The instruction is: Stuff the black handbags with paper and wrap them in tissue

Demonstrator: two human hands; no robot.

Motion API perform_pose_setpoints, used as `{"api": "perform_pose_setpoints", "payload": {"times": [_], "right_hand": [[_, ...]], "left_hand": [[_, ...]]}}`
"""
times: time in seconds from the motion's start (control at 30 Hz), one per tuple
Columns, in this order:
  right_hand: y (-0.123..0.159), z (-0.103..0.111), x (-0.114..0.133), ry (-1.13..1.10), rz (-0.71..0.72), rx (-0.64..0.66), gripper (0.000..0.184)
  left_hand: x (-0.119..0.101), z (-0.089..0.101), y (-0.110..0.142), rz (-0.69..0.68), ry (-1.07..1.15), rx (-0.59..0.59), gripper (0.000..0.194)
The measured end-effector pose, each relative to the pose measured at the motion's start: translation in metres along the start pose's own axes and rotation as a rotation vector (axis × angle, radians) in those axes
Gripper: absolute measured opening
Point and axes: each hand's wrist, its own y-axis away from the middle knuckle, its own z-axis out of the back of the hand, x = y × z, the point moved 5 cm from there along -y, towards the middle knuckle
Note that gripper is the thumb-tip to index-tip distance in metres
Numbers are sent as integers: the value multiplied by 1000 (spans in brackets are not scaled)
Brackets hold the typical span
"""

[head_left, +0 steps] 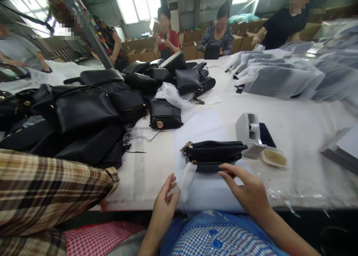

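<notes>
A small black handbag (215, 153) with gold zip pulls and a tag at its left end lies on a sheet of white paper (207, 189) in front of me. To its lower left is my left hand (166, 200), fingers apart and holding nothing. A strip of white wrapping (188, 179) hangs from the bag's left corner, just beside that hand. My right hand (248, 190) is at the bag's lower right edge with thumb and fingers spread; whether a fingertip touches the bag I cannot tell.
Black bags (86, 106) are heaped at left. A black pouch (166, 116) with a gold emblem lies behind. A tape dispenser (248, 133) and small dish (274, 158) stand right. Wrapped bags (279, 78) fill the back right. A plaid sleeve (56, 189) is close at left; several people work around the table.
</notes>
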Motion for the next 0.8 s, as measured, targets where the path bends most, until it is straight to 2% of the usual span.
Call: {"api": "perform_pose_setpoints", "payload": {"times": [0.07,0.1,0.17,0.23,0.27,0.33,0.43,0.5,0.57,0.6,0.67,0.73,0.8], "right_hand": [[-16,34,-11,189,120,-182,40],[-25,44,-17,239,161,-195,54],[-45,50,-30,249,199,-92,80],[-64,47,-41,191,179,77,92],[-72,45,-44,161,159,161,95],[-85,42,-46,119,136,329,93],[-98,40,-42,45,176,518,66],[-102,40,-41,-27,198,559,51],[-104,39,-44,-71,203,559,47],[-103,38,-46,-75,212,547,48],[-102,37,-50,-47,259,488,54],[-100,37,-52,-2,362,395,65],[-96,35,-55,43,490,311,72]], "left_hand": [[-19,-1,-10,-145,-181,-102,67],[-30,-8,-16,-209,-254,-115,72],[-49,-30,-31,-303,-346,-69,91],[-62,-49,-49,-325,-377,2,109],[-66,-55,-57,-318,-392,33,111],[-70,-60,-71,-299,-444,115,99],[-74,-54,-83,-293,-610,197,61],[-78,-47,-87,-287,-782,167,42],[-81,-40,-90,-270,-970,112,31],[-83,-38,-91,-274,-1043,101,33],[-90,-36,-92,-334,-1128,106,50],[-97,-32,-91,-431,-1166,118,73],[-101,-27,-89,-487,-1202,161,85]]}}
